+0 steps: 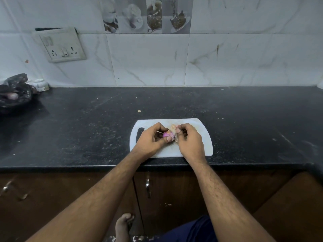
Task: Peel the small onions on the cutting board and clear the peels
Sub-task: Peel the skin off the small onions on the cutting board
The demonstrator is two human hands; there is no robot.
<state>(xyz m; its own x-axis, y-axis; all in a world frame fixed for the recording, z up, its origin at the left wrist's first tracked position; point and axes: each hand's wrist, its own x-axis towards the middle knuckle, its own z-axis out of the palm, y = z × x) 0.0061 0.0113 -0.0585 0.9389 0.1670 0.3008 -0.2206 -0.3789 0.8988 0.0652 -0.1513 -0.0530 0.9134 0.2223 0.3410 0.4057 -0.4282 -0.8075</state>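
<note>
Mid-frame over the cutting board (pixel 206 147), the left hand (pixel 150 142) grips the onion (pixel 166 134) while the right hand (pixel 189 142) pinches the papery peel (pixel 173 128); best pull it slowly, in one strip.

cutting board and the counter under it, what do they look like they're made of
Cutting board: probably plastic, going by its uniform matte white, thin edge, rounded corners and moulded handle slot. Counter: looks like polished black stone, perhaps granite, with fine pale speckles and a soft sheen, dusted with crumbs.
</note>
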